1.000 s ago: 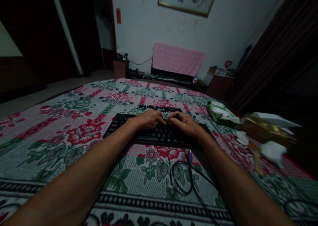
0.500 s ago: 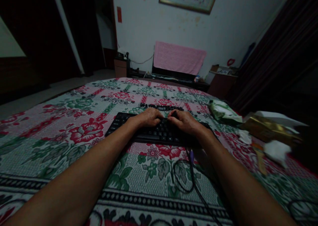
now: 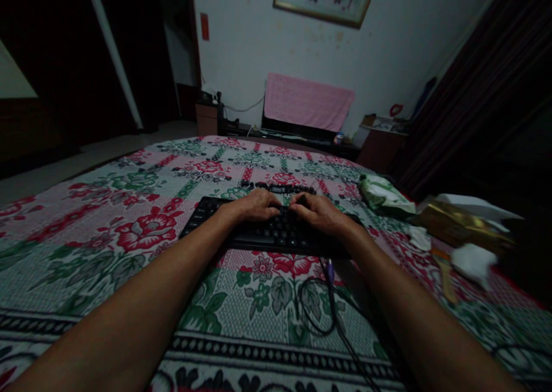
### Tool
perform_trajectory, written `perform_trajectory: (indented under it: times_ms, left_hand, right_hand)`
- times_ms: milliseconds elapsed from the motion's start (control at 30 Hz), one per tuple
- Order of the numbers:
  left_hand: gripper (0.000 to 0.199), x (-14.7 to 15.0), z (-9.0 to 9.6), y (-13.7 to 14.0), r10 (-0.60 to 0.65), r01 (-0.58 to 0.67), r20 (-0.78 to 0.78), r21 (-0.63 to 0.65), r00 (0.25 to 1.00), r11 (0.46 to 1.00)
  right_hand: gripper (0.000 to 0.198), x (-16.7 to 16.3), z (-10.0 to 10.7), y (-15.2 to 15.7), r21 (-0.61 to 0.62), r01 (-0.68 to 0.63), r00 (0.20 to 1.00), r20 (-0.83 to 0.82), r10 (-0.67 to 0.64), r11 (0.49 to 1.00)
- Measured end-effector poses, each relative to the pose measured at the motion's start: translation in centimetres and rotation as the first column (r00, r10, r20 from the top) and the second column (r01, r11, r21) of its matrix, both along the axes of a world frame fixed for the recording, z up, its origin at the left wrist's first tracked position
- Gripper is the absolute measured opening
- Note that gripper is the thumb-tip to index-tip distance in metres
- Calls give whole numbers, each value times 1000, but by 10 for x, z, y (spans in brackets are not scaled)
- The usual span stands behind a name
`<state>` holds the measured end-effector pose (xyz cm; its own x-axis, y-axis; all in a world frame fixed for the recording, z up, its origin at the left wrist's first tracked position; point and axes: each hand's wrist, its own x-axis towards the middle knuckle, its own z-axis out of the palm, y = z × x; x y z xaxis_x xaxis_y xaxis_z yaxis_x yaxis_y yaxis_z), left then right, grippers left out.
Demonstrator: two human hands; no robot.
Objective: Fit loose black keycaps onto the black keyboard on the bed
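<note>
A black keyboard [image 3: 276,237] lies across the flowered bedspread, its cable [image 3: 332,300] coiling toward me from the near edge. Over its middle, my left hand [image 3: 257,205] is bent with the thumb and forefinger drawn close together; what is between their tips is too dark to make out. Close by on the right, my right hand [image 3: 319,212] is closed, and a small black piece [image 3: 303,199] shows among its fingers. Just behind the keyboard, several small black keycaps [image 3: 278,189] lie in a rough row. The fingertips partly hide the keys under them.
To the right lie a green tissue pack [image 3: 383,193], a gold box [image 3: 461,222], crumpled tissues [image 3: 474,262] and a brush with a wooden handle [image 3: 446,277]. The bedspread [image 3: 146,231] spreads around the keyboard. A pink cloth [image 3: 308,102] covers a screen at the far wall.
The view has shifted slightly, so everything sits a little further left. Both hands stay at the middle of the keyboard, with hardly any change in their fingers.
</note>
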<state>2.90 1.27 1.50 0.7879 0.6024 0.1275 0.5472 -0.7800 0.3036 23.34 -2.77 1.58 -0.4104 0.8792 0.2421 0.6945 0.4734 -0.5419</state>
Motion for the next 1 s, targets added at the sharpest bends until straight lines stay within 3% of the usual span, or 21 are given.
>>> perform_trajectory:
  times_ms: [100, 200, 500, 733, 1000]
  left_hand:
    - [29, -2, 3, -3, -1, 3, 9, -168, 1000, 986]
    - [38, -2, 3, -4, 17, -12, 18, -250, 1000, 968]
    - [52, -1, -3, 3, -29, 32, 15, -260, 999, 965]
    - [52, -1, -4, 4, -37, 43, 26, -272, 999, 961]
    - [52, -1, -3, 3, -27, 34, 28, -295, 999, 955]
  right_hand:
    - [27, -1, -4, -14, 45, 51, 998, -33, -50, 998]
    - [29, -2, -2, -23, 13, 58, 997, -50, -58, 998]
    - [31, -4, -2, -12, -26, 85, 981, -172, -88, 996]
    - [30, -7, 5, -7, 15, 4, 1000, -16, -4, 1000]
    - [27, -6, 12, -7, 79, 36, 997, 67, -41, 996]
